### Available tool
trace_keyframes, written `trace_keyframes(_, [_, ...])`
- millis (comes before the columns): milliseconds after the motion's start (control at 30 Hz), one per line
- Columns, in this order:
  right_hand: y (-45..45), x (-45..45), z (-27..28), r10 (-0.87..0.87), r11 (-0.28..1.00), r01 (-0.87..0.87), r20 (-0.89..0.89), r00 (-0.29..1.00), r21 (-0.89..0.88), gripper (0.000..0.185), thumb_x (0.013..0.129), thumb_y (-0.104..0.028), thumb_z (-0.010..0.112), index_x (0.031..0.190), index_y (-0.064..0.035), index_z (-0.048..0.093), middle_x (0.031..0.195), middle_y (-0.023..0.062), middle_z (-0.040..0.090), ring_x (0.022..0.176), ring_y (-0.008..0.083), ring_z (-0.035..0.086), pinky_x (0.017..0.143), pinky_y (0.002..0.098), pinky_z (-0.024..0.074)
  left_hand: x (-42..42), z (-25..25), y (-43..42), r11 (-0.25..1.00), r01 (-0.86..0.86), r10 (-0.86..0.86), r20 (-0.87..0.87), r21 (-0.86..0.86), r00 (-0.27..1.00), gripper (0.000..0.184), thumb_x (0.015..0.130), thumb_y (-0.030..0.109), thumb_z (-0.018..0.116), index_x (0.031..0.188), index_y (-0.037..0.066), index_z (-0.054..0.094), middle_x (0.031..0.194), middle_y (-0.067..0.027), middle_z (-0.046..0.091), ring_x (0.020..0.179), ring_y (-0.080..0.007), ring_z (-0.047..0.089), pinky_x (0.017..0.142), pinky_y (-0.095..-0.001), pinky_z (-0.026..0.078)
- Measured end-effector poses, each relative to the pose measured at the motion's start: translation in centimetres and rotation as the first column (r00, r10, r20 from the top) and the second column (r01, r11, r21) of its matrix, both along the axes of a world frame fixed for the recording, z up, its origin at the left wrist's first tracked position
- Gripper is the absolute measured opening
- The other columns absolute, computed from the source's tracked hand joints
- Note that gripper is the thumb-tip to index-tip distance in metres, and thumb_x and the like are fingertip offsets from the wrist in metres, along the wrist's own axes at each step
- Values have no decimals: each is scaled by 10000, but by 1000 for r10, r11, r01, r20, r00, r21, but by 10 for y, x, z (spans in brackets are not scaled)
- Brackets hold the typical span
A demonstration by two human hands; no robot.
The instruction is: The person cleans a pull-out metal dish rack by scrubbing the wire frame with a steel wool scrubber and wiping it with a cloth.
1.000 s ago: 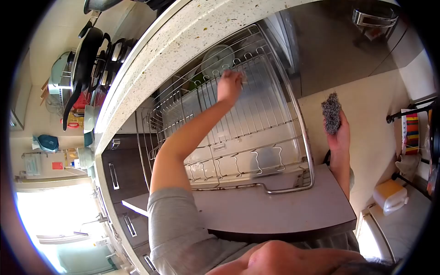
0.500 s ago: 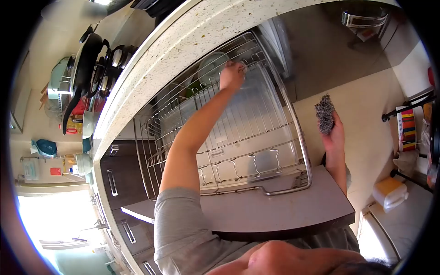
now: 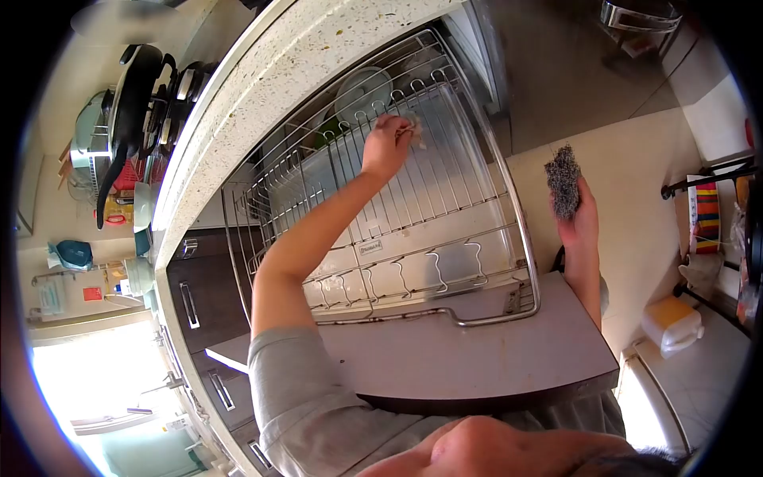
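My left hand (image 3: 385, 149) reaches over a pull-out wire dish rack (image 3: 509, 219), fingers pinched on a small crumpled pale cloth (image 3: 416, 131) that shows past the fingertips; its exact kind is hard to make out. That hand is at the upper wires, over the translucent tray (image 3: 453, 151) beneath them. Farther back in the rack stands a pale round dish (image 3: 364, 94). Off to the right of the rack, my right hand (image 3: 580, 219) grips a dark grey steel wool scrubber (image 3: 563, 181), held up above the floor.
The drawer front (image 3: 477, 350) lies between my body and the rack. A speckled countertop (image 3: 318, 71) overhangs the rack's far side. A black pan (image 3: 131, 115) is at the upper left. A yellow jug (image 3: 671, 324) stands at the right.
My left hand has drawn back along the rack wires, toward me, and the pale cloth now shows in its fingers. My right hand keeps the scrubber nearly in place. The view has shifted slightly.
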State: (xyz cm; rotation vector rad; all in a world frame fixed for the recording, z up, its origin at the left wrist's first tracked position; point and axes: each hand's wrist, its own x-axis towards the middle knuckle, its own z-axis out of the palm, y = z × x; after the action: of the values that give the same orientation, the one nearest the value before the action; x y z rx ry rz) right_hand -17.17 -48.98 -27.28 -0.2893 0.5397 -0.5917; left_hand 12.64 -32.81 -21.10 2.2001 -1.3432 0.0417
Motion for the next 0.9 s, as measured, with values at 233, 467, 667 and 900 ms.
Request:
trace_keyframes(233, [3, 8, 13, -75, 994, 81, -85, 994, 79, 261, 892, -214, 415, 1043, -17, 498, 925, 93, 577, 730, 173, 559, 607, 272, 479, -93, -5, 60, 964, 216, -193, -147, 157, 970, 129, 746, 19, 554, 870, 49, 542, 874, -119, 480, 698, -252, 536, 609, -329, 443])
trace_keyframes(467, [4, 5, 12, -49, 998, 55, -120, 992, 39, 263, 892, -212, 407, 1036, -11, 497, 891, 98, 582, 718, 178, 559, 590, 287, 465, 6, 22, -31, 999, 18, -15, -76, 40, 997, 75, 736, 95, 569, 777, 35, 588, 748, -135, 531, 688, -242, 554, 617, -307, 450])
trace_keyframes(667, [-3, 4, 1, -70, 996, 75, -91, 993, 48, 273, 896, -216, 393, 1032, -1, 492, 880, 104, 583, 710, 178, 558, 587, 282, 463, 13, -16, -61, 992, -57, 51, 52, 114, 997, 85, 738, 84, 547, 810, 52, 581, 824, -135, 547, 740, -299, 557, 655, -357, 460])
trace_keyframes(900, [3, 9, 8, -40, 996, 46, -82, 996, 78, 260, 890, -203, 418, 1045, -21, 521, 903, 72, 600, 762, 153, 567, 630, 275, 455, -110, 22, 17, 842, 473, -260, -571, 260, 778, 105, 731, 32, 590, 830, 68, 581, 792, -103, 524, 762, -256, 550, 671, -318, 449])
